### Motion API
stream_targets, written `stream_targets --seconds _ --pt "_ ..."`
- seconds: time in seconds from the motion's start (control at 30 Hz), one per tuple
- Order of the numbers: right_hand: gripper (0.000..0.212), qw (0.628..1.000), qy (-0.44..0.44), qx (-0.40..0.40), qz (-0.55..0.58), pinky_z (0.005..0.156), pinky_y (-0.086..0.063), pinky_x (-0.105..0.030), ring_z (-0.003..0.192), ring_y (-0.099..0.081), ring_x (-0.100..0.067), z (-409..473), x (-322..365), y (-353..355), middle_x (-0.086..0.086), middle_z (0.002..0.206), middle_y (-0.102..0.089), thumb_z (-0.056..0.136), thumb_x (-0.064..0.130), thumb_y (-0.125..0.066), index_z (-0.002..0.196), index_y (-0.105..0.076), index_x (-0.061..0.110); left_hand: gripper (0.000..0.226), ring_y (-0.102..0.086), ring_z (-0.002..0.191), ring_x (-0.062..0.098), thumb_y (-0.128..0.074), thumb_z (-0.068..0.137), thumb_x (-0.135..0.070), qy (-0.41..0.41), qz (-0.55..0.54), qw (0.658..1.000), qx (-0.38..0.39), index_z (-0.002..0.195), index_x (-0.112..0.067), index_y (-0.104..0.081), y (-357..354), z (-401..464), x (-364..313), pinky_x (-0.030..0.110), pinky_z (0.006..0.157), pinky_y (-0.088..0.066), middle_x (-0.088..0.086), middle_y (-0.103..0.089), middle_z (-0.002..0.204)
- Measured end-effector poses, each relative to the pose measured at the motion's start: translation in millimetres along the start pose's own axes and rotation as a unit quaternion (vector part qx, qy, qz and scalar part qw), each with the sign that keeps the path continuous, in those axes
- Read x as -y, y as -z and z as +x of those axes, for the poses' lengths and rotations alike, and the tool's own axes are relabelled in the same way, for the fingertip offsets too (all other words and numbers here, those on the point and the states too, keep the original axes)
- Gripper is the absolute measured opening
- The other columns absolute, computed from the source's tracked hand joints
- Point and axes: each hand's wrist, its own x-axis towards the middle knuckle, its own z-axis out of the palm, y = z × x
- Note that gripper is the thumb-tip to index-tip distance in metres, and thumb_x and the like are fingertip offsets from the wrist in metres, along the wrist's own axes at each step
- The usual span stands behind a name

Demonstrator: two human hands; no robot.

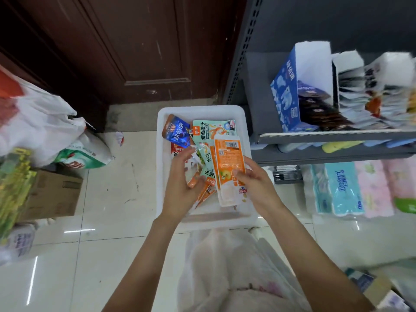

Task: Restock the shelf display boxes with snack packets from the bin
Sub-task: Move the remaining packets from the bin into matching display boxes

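A white plastic bin [202, 111] sits on the tiled floor, holding several snack packets: a blue one [177, 131], a mint-green one [213, 129] and orange ones. My right hand [254, 185] grips an orange packet [228, 158], its barcode side up, above the bin. My left hand [180, 185] reaches into the bin with its fingers among small orange and green packets [203, 183]; whether it holds one is hidden. On the shelf to the right stands a blue display box [284, 95] with dark packets inside.
A grey shelf unit [326, 135] stands at right with more display boxes of packets [369, 102]. Wrapped tissue packs [346, 190] lie below it. White plastic bags [38, 118] and a cardboard box [54, 194] sit at left. A dark wooden door [135, 52] stands behind.
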Motion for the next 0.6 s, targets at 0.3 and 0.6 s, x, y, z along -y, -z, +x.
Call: stream_targets --seconds 0.3,0.6 --pt "0.026 0.985 -0.047 0.108 0.123 0.051 -0.045 -0.022 0.069 -0.060 -0.023 -44 15 91 -0.015 0.086 -0.067 0.098 0.019 -0.041 0.115 -0.059 0.010 0.034 -0.062 0.101 0.012 -0.050 0.092 -0.036 -0.347 0.219 0.884 0.226 0.121 -0.021 -0.060 -55 24 -35 0.026 0.090 -0.046 -0.002 -0.070 0.110" --pt "0.022 0.993 0.118 -0.023 -0.011 0.064 -0.050 -0.020 0.084 -0.066 -0.013 -63 31 248 -0.002 0.100 -0.070 0.091 0.014 -0.058 0.112 -0.063 0.017 0.018 -0.068 0.098 0.011 -0.058 0.093 -0.021 0.059 -0.028 0.927 0.368 0.110 -0.019 -0.051 -194 3 -106 0.034 0.087 -0.055 -0.004 -0.070 0.108"
